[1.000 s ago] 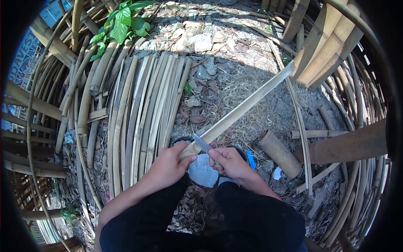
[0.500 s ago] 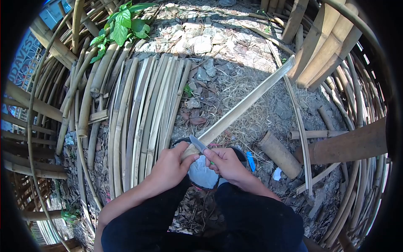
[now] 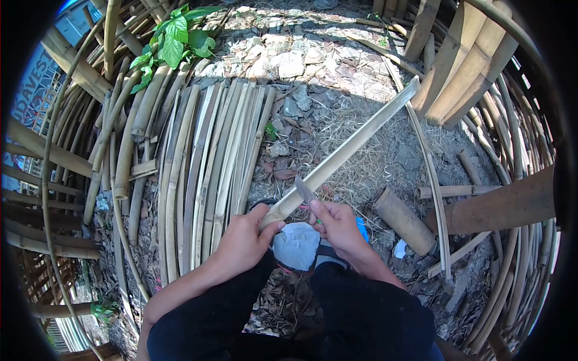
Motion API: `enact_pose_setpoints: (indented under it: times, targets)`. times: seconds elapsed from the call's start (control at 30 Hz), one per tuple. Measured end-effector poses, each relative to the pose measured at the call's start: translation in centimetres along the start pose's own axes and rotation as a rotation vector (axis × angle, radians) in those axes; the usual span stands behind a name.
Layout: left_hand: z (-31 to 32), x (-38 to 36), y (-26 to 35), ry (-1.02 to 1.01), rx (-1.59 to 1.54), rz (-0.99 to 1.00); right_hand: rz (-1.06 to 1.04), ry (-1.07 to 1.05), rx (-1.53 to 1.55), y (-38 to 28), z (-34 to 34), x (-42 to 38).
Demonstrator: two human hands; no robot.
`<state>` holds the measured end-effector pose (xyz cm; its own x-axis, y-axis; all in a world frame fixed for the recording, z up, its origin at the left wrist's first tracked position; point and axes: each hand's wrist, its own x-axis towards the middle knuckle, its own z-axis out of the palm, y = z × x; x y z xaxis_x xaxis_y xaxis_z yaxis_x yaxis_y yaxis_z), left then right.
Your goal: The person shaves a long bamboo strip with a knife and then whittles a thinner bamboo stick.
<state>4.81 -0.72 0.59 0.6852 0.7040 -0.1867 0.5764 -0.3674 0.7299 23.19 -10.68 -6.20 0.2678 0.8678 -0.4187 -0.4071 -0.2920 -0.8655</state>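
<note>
A long split bamboo strip (image 3: 355, 144) slants from the lower middle up to the right, its hollow side facing up. My left hand (image 3: 244, 237) is closed round its near end, with the thumb on one side. In my right hand (image 3: 338, 227) is a knife (image 3: 304, 190), gripped by a handle mostly hidden by the fingers, with a bit of green showing. The blade lies against the strip, a little beyond my left hand. Beneath the strip's near end, between my legs, is a pale grey round surface (image 3: 295, 245).
Many split strips (image 3: 211, 174) lie side by side at the left. Bamboo tubes (image 3: 403, 221) and a thin curved strip (image 3: 430, 180) rest on the ground at the right. Upright bamboo pieces (image 3: 466, 66) stand back right. Green leaves (image 3: 176, 41) grow back left.
My right hand has moved right and slightly up, carrying the knife along the strip away from my left hand. The left hand stays in place on the strip.
</note>
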Motion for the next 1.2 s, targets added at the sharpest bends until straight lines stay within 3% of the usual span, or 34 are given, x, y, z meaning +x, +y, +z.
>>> enact_pose_setpoints:
  times: [0.13, 0.23, 0.3, 0.43, 0.93, 1.03, 1.2]
  targets:
    - [-0.2, -0.4, -2.0, -0.013, -0.044, -0.078, 0.045, 0.153, 0.071, -2.0, -4.5, 1.5]
    - [-0.2, -0.2, -1.8, -0.041, -0.065, -0.131, 0.039, 0.065, 0.048, -0.9, -2.5, 0.7]
    - [-0.1, 0.0, -1.3, -0.046, -0.074, -0.113, -0.021, -0.232, -0.096, -0.3, 0.4, -0.6]
    - [0.3, 0.0, -1.1, -0.029, -0.11, -0.045, 0.001, -0.265, -0.168, 0.3, 1.9, 0.3]
    - [0.0, -0.1, -0.6, -0.072, -0.051, -0.03, 0.023, -0.154, -0.137, 0.0, 1.1, -0.3]
    - [-0.2, -0.2, -0.2, -0.069, -0.035, -0.043, -0.069, -0.148, -0.144, 0.7, 0.8, 0.1]
    - [-0.2, -0.6, -1.2, -0.083, -0.033, -0.083, -0.103, 0.05, -0.151, -0.3, -1.2, 0.9]
